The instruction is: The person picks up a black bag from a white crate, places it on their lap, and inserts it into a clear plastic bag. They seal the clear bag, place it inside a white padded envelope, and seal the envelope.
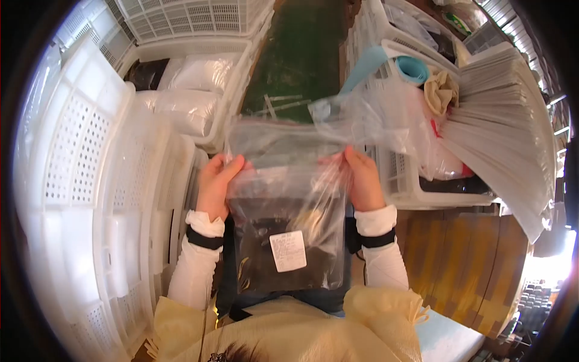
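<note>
A clear plastic bag (265, 208) hangs upright in front of my body, with something dark and flat inside its lower part. A white printed label (288, 251) sits low on its front. My left hand (215, 184) pinches the bag's left side near the top, thumb on the near face. On the opposite side my right hand (363, 179) grips the plastic the same way, its fingers partly hidden behind the film. Above the bag's top edge, loose clear plastic (368, 114) spreads toward the right.
A green work surface (298, 57) runs away ahead, with thin clear strips on it. White crates (232, 114) holding packed bags stand at left, more stacked crates (78, 145) nearer. At right are a crate (416, 196), a blue roll (412, 70), a fan of plastic sleeves (500, 114) and taped cartons (458, 259).
</note>
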### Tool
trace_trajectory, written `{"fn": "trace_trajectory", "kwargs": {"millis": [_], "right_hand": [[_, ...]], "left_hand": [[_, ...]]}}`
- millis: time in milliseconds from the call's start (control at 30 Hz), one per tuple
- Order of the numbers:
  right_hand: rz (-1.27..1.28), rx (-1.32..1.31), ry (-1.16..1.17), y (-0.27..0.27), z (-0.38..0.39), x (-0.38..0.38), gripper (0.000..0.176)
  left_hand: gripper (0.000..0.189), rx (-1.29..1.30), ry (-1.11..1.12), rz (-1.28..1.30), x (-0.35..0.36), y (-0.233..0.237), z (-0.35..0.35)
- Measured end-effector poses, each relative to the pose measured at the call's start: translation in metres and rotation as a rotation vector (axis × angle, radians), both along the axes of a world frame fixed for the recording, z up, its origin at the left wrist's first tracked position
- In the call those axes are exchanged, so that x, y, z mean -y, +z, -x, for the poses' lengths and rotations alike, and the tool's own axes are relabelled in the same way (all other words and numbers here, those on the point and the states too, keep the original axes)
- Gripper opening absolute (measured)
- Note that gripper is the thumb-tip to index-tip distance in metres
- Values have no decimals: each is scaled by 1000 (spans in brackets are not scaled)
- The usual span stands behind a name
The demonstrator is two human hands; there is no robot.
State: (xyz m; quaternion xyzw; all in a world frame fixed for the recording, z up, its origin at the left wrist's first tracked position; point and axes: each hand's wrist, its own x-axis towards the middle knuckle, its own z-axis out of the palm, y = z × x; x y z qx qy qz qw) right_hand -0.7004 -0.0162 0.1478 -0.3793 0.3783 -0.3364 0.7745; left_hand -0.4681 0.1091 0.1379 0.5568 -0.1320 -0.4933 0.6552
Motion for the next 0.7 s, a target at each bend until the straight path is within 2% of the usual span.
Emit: {"fn": "trace_trajectory", "kwargs": {"millis": [33, 133, 233, 333, 567, 700], "right_hand": [[-9, 7, -2, 1, 4, -3, 27], [125, -358, 221, 12, 18, -19, 34], [72, -191, 331, 14, 18, -35, 43], [17, -37, 354, 8, 20, -37, 40], [76, -77, 350, 4, 27, -49, 23], [123, -56, 320, 4, 29, -57, 20]], "left_hand": [[23, -186, -24, -24, -5, 1, -4], [30, -294, -179, 116, -30, -1, 2], [30, -176, -254, -8, -38, -2, 11], [24, -181, -364, -31, -33, 1, 4], [20, -175, -386, 26, -48, -8, -2], [20, -154, -231, 122, -54, -22, 0]]}}
